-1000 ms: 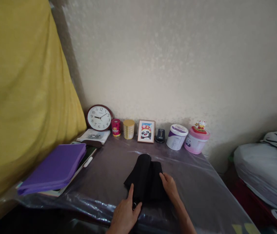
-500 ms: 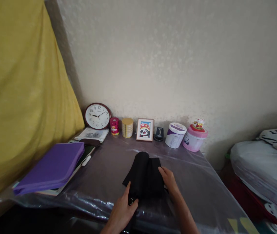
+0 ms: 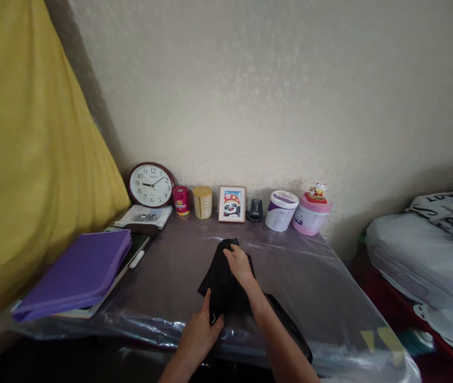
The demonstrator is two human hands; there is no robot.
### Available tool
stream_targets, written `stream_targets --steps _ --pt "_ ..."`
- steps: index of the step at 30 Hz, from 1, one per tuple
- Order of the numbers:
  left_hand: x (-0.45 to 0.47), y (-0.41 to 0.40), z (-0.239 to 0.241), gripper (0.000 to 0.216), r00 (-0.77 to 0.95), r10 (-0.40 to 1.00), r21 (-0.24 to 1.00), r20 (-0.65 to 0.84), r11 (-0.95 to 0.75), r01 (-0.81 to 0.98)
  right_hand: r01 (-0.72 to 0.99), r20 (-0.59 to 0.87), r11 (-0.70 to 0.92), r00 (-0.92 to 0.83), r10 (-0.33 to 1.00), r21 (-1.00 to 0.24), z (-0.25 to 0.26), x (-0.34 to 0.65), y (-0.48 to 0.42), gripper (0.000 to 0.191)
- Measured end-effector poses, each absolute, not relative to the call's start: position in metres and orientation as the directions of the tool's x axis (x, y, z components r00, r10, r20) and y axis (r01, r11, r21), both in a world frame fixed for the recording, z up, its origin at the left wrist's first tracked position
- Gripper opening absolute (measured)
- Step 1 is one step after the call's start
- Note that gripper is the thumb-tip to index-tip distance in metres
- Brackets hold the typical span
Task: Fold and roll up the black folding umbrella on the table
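Observation:
A folded black cloth (image 3: 220, 282) lies on the plastic-covered table (image 3: 170, 276) near its front edge. My left hand (image 3: 200, 332) rests on the cloth's near end, index finger stretched out and thumb beside a small ring-like piece at the hem. My right hand (image 3: 240, 266) lies on the cloth's far part, fingers curled over its top edge as if gripping it. A strip of the black cloth trails under my right forearm toward the table's front right.
Along the wall stand a round clock (image 3: 150, 184), a red tin (image 3: 181, 200), a gold tin (image 3: 202, 202), a panda picture frame (image 3: 232, 204), a small black device (image 3: 254, 210), a white tub (image 3: 281, 210) and a pink jar (image 3: 311, 217). A purple folder (image 3: 78, 274) lies left; yellow curtain (image 3: 19, 175) beyond.
My right hand has moved from the cloth's right side up to its far end, and that side has been folded leftward. The left hand stayed at the near end. The camera tilted right.

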State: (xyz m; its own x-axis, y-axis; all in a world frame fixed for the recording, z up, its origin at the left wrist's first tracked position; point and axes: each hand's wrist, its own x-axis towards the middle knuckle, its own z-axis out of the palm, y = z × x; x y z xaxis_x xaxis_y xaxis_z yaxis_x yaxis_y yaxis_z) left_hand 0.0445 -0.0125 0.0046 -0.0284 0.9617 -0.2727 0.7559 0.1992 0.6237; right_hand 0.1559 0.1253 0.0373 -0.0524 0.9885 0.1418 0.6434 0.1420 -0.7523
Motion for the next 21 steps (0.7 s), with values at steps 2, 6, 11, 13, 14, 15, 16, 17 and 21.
stream_targets --steps 2,6,11,13,14,15,16,17,21 --pt "0.044 -0.012 0.003 0.069 -0.013 0.963 0.616 -0.268 0.182 0.767 0.684 0.116 0.131 -0.068 0.991 -0.717 0.036 0.147 0.124 0.036" --pt "0.045 -0.011 -0.002 0.069 -0.018 0.962 0.571 -0.271 0.176 0.802 0.768 0.074 0.112 -0.084 0.994 -0.63 0.036 0.136 0.12 0.035" --pt "0.048 -0.011 -0.002 0.068 -0.051 0.954 0.534 -0.297 0.21 0.819 0.843 0.051 0.112 -0.1 0.994 -0.527 0.035 0.13 0.118 0.033" --pt "0.05 -0.011 -0.001 0.068 -0.054 0.956 0.54 -0.289 0.209 0.815 0.861 0.052 0.121 -0.109 0.993 -0.494 0.034 0.129 0.118 0.031" --pt "0.051 -0.011 -0.001 0.067 -0.055 0.956 0.542 -0.288 0.21 0.814 0.868 0.056 0.126 -0.113 0.992 -0.48 0.033 0.128 0.118 0.031" --pt "0.051 -0.011 -0.001 0.067 -0.057 0.956 0.541 -0.288 0.211 0.814 0.874 0.059 0.131 -0.117 0.991 -0.467 0.033 0.128 0.117 0.031" --pt "0.052 -0.011 -0.001 0.067 -0.06 0.955 0.538 -0.29 0.215 0.815 0.88 0.063 0.136 -0.121 0.991 -0.456 0.032 0.127 0.117 0.032" --pt "0.051 -0.011 -0.002 0.068 -0.063 0.955 0.537 -0.291 0.217 0.815 0.884 0.066 0.142 -0.126 0.99 -0.445 0.032 0.127 0.117 0.032" --pt "0.048 -0.016 -0.003 0.069 -0.044 0.963 0.586 -0.265 0.197 0.786 0.897 0.07 0.155 -0.139 0.988 -0.413 0.032 0.127 0.116 0.034"
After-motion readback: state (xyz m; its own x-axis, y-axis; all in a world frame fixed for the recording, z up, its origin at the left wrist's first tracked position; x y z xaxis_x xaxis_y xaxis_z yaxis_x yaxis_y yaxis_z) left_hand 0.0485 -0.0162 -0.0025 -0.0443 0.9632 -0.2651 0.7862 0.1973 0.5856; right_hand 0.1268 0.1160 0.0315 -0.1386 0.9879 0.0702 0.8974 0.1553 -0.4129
